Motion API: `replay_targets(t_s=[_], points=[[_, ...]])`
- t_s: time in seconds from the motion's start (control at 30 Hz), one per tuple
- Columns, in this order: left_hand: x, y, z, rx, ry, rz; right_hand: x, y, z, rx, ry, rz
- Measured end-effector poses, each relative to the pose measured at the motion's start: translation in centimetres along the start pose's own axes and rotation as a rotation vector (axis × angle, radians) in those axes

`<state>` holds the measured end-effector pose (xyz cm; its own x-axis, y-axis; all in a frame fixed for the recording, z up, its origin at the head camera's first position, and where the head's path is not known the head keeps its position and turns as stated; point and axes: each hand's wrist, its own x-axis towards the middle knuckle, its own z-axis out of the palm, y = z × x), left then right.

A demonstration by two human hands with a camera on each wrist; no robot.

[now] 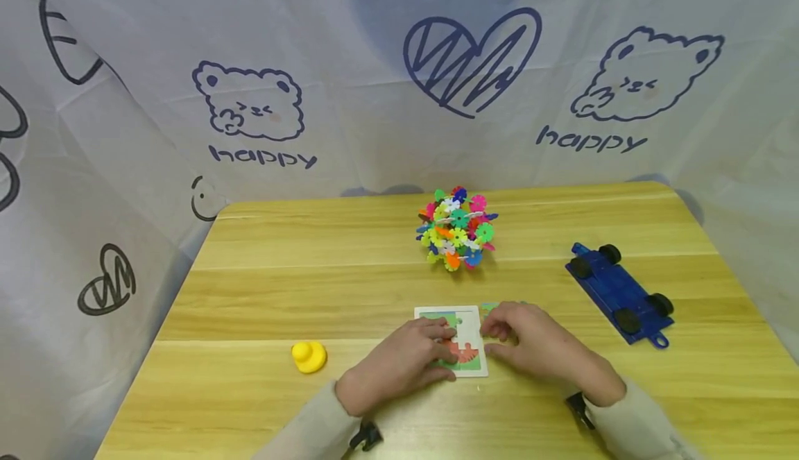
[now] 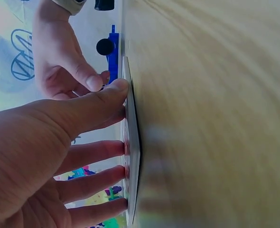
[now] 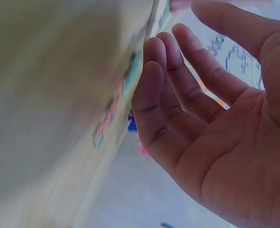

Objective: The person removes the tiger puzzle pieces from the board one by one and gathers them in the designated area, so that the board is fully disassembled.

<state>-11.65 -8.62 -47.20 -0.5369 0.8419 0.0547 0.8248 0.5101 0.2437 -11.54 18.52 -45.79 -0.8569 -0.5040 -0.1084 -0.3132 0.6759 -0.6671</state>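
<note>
A white-framed puzzle board (image 1: 471, 309) with green and red pieces lies flat on the table, part of its inside bare white. The left hand (image 1: 402, 363) rests on it with spread fingers; in the left wrist view the fingertips of the left hand (image 2: 78, 156) touch its top and the thumb lies by its edge. Beside the board's right edge is the right hand (image 1: 539, 345), fingers loosely bent, with nothing seen in them. In the right wrist view the right hand (image 3: 211, 114) is beside loose puzzle pieces (image 3: 110, 111), partly hidden behind the hand in the head view.
A yellow rubber duck (image 1: 308, 356) sits on the left of the wooden table (image 1: 250, 307). A ball of colourful flower-shaped pieces (image 1: 458, 230) stands behind the board. On the right lies a blue toy vehicle base (image 1: 621, 293) with black wheels. A printed cloth (image 1: 362, 134) hangs behind.
</note>
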Motion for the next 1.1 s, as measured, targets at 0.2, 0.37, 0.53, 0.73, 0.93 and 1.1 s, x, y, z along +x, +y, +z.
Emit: replay_targets(t_s=[0.2, 0.37, 0.53, 0.73, 0.93, 1.1], points=[[0.0, -0.1, 0.0, -0.019, 0.012, 0.007, 0.2, -1.0, 1.3, -0.068, -0.059, 0.046], [0.1, -0.2, 0.1, -0.025, 0.007, 0.011, 0.1, -1.3, 2.1, -0.093, -0.064, 0.066], [0.1, -0.2, 0.1, -0.023, 0.013, 0.017, 0.2, -1.5, 2.2, -0.082, -0.055, 0.045], [0.1, -0.3, 0.1, -0.02, 0.015, 0.018, 0.4, -1.8, 2.2, -0.03, -0.067, 0.031], [0.1, -0.3, 0.1, -0.022, 0.023, 0.024, 0.6, -2.0, 2.2, 0.0, -0.062, 0.036], [0.2, -0.3, 0.2, -0.02, 0.028, 0.03, 0.8, -1.7, 2.1, 0.08, -0.056, 0.051]])
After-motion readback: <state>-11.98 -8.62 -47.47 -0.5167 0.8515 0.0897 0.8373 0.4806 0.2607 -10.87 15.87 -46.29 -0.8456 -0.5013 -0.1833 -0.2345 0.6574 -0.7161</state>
